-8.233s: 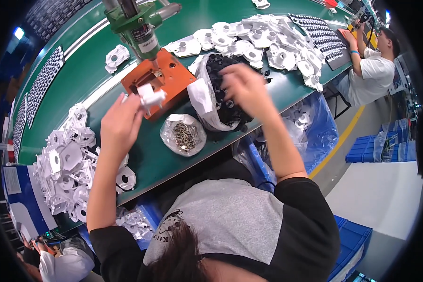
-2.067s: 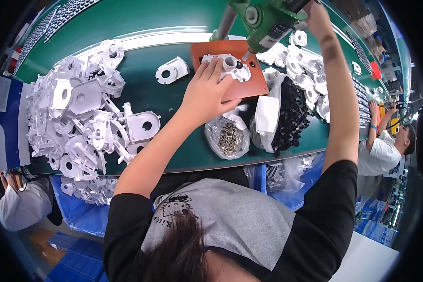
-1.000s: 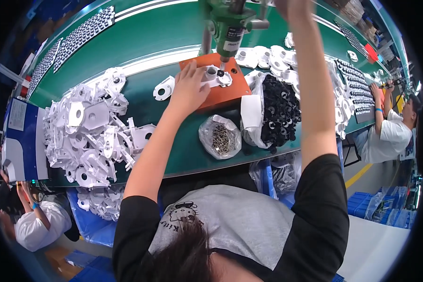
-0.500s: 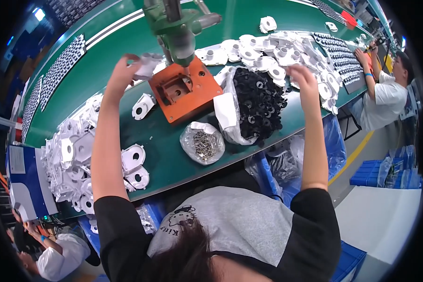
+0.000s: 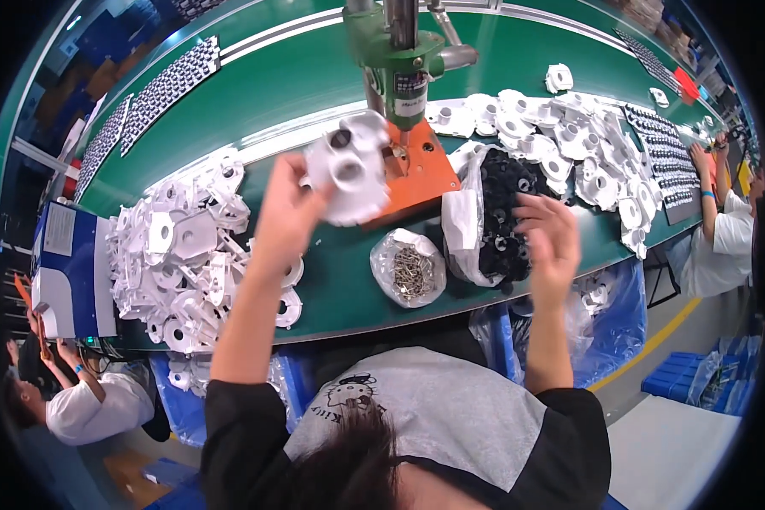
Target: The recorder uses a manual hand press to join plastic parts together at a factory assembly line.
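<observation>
White plastic housing (image 5: 350, 166) pinched in my left hand (image 5: 287, 212), lifted beside the orange press fixture (image 5: 416, 174); right hand (image 5: 551, 238) hovers with fingers spread over the bag of black rings (image 5: 506, 212), empty.

1. The person wears a grey T-shirt with black short sleeves (image 5: 238, 416).
2. A small black cartoon cat print (image 5: 348, 395) sits on the grey chest.
3. Dark hair (image 5: 348, 463) shows at the lower edge.
4. Both forearms are bare.
</observation>
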Available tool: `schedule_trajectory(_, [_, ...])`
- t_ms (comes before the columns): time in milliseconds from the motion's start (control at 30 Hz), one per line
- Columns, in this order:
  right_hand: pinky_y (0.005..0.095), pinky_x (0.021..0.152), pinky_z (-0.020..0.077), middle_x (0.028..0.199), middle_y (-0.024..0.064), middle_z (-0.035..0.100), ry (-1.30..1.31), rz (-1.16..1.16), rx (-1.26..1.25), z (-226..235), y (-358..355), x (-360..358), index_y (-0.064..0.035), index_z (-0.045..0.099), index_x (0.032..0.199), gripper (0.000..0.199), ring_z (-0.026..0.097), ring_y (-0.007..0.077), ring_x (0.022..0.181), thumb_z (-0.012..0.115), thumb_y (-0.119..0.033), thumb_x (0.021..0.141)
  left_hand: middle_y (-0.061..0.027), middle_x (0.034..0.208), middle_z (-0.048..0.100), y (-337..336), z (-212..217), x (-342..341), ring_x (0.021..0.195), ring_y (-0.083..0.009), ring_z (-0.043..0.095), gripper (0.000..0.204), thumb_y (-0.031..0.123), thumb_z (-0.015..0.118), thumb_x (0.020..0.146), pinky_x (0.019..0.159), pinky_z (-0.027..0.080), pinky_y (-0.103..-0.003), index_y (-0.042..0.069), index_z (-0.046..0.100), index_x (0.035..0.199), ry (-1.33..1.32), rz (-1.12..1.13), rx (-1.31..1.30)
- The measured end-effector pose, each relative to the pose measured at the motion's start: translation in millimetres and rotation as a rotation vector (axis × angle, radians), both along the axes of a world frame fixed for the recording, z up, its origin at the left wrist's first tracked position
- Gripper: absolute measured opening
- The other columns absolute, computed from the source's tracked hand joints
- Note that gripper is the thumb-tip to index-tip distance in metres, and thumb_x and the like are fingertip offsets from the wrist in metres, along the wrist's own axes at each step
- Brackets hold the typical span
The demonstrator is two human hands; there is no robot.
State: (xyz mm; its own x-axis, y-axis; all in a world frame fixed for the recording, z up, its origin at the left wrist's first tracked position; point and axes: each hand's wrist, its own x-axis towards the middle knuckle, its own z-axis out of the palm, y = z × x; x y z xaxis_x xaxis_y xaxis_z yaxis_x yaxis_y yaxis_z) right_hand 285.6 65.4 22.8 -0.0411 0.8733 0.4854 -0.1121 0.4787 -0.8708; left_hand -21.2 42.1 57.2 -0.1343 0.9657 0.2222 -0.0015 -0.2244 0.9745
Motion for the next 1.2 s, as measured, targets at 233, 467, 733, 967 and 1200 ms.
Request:
schedule_trajectory(233, [0.0245,0.064,0.0484,0.097,0.0124,0.063,-0.112,0.505,-0.151,15,-30,-72,0.0008,0.029,0.134,0.069,0.063,0.0138,0.077,0.068,-0.011,0.079,-0.0168,0.116,0.055,-72,6,58,0.096,-0.0202,0.061,0.069,0.006,0.065,0.078,0.080,0.048,-0.030,0.007,0.025,0.134,0.262,-0.090,0.100])
schedule_trajectory(467, [0.0251,0.069,0.0502,0.098,0.0127,0.063,-0.091,0.552,-0.234,25,-48,-63,0.0023,0.031,0.132,0.062,0.061,0.0129,0.084,0.066,-0.007,0.081,-0.0121,0.116,0.056,-76,5,53,0.089,-0.0197,0.063,0.072,0.009,0.068,0.069,0.078,0.049,-0.030,0.008,0.032,0.132,0.206,-0.173,0.035])
schedule_trajectory(733, [0.0268,0.070,0.0514,0.096,0.0137,0.063,-0.145,0.606,-0.231,20,-51,-58,0.0038,0.031,0.133,0.065,0.063,0.0148,0.085,0.067,-0.006,0.080,-0.0073,0.112,0.059,-76,9,50,0.090,-0.0208,0.065,0.068,0.009,0.071,0.065,0.075,0.053,-0.030,0.010,0.042,0.126,0.253,-0.223,0.097])
schedule_trajectory(967, [0.0269,0.069,0.0515,0.095,0.0143,0.063,-0.120,0.603,-0.213,18,-51,-61,0.0037,0.031,0.133,0.066,0.063,0.0147,0.083,0.067,-0.006,0.080,-0.0096,0.115,0.057,-79,9,49,0.085,-0.0226,0.066,0.063,0.009,0.072,0.066,0.073,0.053,-0.030,0.009,0.042,0.121,0.185,-0.219,0.047])
schedule_trajectory(1200, [0.0256,0.066,0.0514,0.096,0.0135,0.063,-0.140,0.566,-0.194,18,-51,-61,0.0036,0.032,0.133,0.065,0.063,0.0142,0.082,0.068,-0.005,0.079,-0.0124,0.116,0.056,-79,12,52,0.095,-0.0287,0.062,0.067,0.013,0.074,0.064,0.081,0.048,-0.035,0.011,0.043,0.123,0.410,-0.060,0.138])
